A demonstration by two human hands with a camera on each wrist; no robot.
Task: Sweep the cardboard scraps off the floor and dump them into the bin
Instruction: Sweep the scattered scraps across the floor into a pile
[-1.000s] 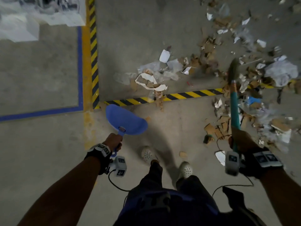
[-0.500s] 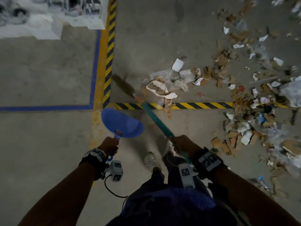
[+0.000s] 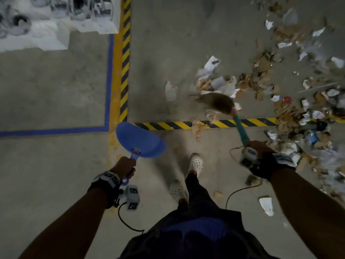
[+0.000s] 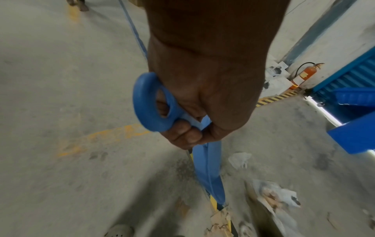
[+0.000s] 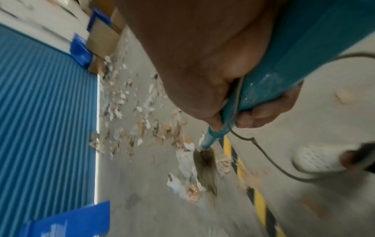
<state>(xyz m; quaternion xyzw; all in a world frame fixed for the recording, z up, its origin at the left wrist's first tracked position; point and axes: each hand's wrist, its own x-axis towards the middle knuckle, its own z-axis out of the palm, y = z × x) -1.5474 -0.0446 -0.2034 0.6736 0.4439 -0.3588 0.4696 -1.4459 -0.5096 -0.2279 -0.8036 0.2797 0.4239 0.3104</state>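
Note:
Cardboard scraps point(image 3: 261, 73) and torn paper litter the concrete floor at the upper right, and they also show as cardboard scraps point(image 5: 140, 126) in the right wrist view. My right hand point(image 3: 256, 146) grips the teal handle of a broom point(image 3: 240, 128); its blurred brown bristles point(image 3: 216, 103) lie among the scraps just beyond the striped line. My left hand point(image 3: 125, 166) grips the handle of a blue dustpan point(image 3: 141, 140), held above the floor at my front left. In the left wrist view my left hand point(image 4: 194, 115) wraps the dustpan handle point(image 4: 150, 102). No bin is clearly visible.
Yellow-black hazard tape point(image 3: 214, 124) runs across the floor, with another strip point(image 3: 125, 62) and a blue line point(image 3: 108, 81) going away at left. White sheeting point(image 3: 46, 21) lies at the top left. A blue shutter point(image 5: 40, 128) and a fire extinguisher point(image 4: 304, 73) stand at the wall. My white shoes point(image 3: 196, 162) are below.
The broom has swung from the left, near the dustpan, back to the right, pushing paper and cardboard toward the larger pile. The dustpan has stayed nearly still.

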